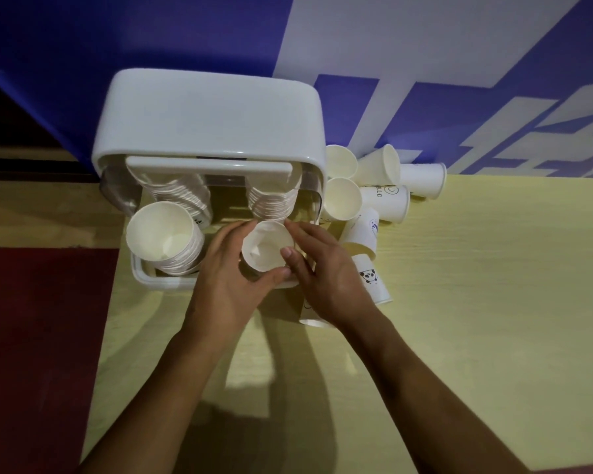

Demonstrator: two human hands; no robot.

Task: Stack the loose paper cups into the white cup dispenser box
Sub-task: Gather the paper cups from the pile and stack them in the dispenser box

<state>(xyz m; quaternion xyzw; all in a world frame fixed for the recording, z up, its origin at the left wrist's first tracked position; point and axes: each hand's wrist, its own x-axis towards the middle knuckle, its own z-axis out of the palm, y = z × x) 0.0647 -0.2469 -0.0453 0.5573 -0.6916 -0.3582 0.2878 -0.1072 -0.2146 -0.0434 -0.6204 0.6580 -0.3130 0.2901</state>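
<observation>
Before the white dispenser box (206,114) on the tabletop (476,302), gripping one paper cup (266,248) with left hand (226,275) and right hand (326,271) together.

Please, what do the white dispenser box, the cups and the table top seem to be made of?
White dispenser box: probably plastic. It is smooth and slightly glossy, with rounded moulded corners.
Cups: paper by their look. They are matte cream-white with thin rolled rims, and some carry small prints.
Table top: pale yellow with a faint grain, perhaps wood laminate, but I cannot tell for certain.
</observation>
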